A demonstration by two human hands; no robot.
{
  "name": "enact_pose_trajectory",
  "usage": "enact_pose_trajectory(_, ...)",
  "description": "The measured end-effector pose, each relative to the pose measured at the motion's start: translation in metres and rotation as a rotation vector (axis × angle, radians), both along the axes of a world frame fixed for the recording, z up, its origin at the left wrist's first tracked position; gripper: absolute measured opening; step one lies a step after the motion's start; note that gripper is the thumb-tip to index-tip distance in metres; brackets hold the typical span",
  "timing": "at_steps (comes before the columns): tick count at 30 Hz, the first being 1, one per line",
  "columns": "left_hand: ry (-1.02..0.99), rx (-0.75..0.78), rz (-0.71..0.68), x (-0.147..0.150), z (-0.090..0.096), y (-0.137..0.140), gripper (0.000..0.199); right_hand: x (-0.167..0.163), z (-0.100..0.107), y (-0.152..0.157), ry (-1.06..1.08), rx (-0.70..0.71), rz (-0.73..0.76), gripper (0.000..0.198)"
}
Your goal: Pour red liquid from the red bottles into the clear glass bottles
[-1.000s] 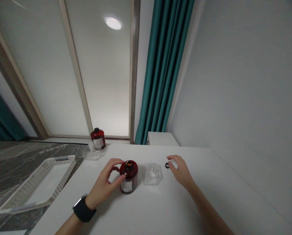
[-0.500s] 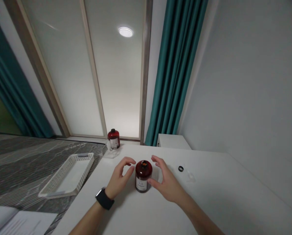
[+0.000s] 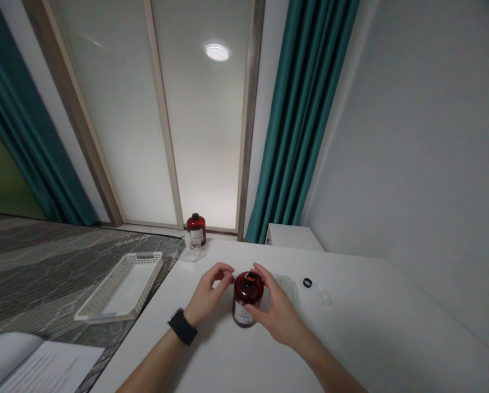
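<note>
A dark red bottle (image 3: 248,291) with a white label stands upright on the white table (image 3: 236,371), its neck uncapped. My right hand (image 3: 279,311) is closed around its right side, thumb across the label and fingers behind the shoulder. Just left of the bottle is my left hand (image 3: 209,292), curled, thumb and fingertips slightly apart and nothing visible between them. Its fingertips come close to the bottle's shoulder; whether they touch, I cannot tell. A black ring (image 3: 307,283) lies to the right of my right hand. Behind that hand, a clear plastic piece (image 3: 286,285) is partly covered.
At the table's far left corner stands another red bottle (image 3: 196,230) with a black cap, beside clear plastic packaging (image 3: 193,252). Left of the table are a white basket (image 3: 87,317) and an open book (image 3: 64,363). Clear scrap (image 3: 323,297) lies at right.
My right hand has closed in on the bottle, its thumb now over the label. The left thumb and fingers have drawn nearer each other. The whole view has shifted slightly.
</note>
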State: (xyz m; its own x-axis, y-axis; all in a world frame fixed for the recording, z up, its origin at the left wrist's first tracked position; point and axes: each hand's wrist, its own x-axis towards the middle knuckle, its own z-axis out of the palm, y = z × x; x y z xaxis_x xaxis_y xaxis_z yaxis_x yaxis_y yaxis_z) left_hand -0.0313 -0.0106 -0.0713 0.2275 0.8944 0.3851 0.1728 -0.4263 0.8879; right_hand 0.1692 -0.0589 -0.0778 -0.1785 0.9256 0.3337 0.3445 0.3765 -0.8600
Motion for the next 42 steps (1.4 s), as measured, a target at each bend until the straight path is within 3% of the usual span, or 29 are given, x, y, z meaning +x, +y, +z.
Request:
enact_pose_trajectory(6,0.094,0.009,0.012,0.003,-0.010,0.002,0.020,0.023,0.004,-0.025,-0.013,-0.017,0.034,0.085)
enact_pose_trajectory(12,0.257,0.079,-0.073,0.020,-0.024,0.000,0.021,0.059,0.001,-0.048,-0.047,0.010,-0.023,0.085)
enact_pose_trajectory(22,0.542,0.236,-0.357,0.073,-0.010,0.030,0.065,0.101,0.003,-0.065,-0.122,0.035,-0.030,0.090)
enact_pose_trajectory(26,0.603,0.243,-0.375,0.090,-0.015,0.036,0.084,0.109,0.004,-0.070,-0.122,0.020,-0.039,0.092)
enact_pose_trajectory(30,0.637,0.233,-0.343,0.100,-0.015,0.028,0.070,0.115,0.004,-0.072,-0.114,0.025,-0.041,0.092)
enact_pose_trajectory(36,0.633,0.215,-0.302,0.083,-0.010,0.024,0.061,0.123,0.002,-0.062,-0.059,-0.011,0.064,0.095)
enact_pose_trajectory(42,0.600,0.177,-0.239,0.045,-0.012,0.030,0.060,0.122,-0.003,-0.038,-0.014,-0.010,0.019,0.095)
